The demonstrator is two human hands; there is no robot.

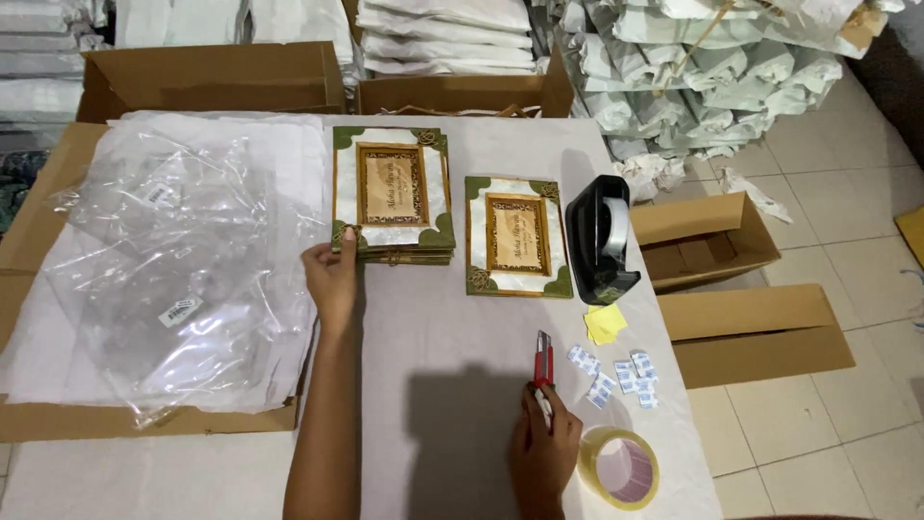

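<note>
At nine o'clock on the white-covered table (462, 318) lies a heap of clear crinkled plastic sleeves (183, 270), spread over white sheets on a flattened brown cardboard sheet (38, 231). Just right of the heap, the left hand (333, 274) reaches forward and pinches the near left corner of a stack of cream-and-green decorated cards with brown ornate frames (393, 193), thumb and fingers closed on the corner; the stack sits at about eleven o'clock from table centre. Beside it, toward one o'clock, a single card of the same cream, green and brown design (517, 236) lies flat, apart from the stack. Touching or nearly touching its right edge stands a black desktop tape dispenser holding a clear tape roll (602, 241).

At six o'clock the right hand (545, 448) is curled around a red utility knife (544, 364), whose tip points away from the person toward twelve o'clock. To its right, around four o'clock, sit a small yellow sticky-note pad (605, 323), a scatter of small white-and-blue printed labels (616, 374) and, near the table's front edge just beside the right hand, a roll of clear packing tape lying flat (621, 469).

Off the table at three o'clock, two open brown cardboard boxes (741, 299) rest on the pale tiled floor (847, 183).
</note>
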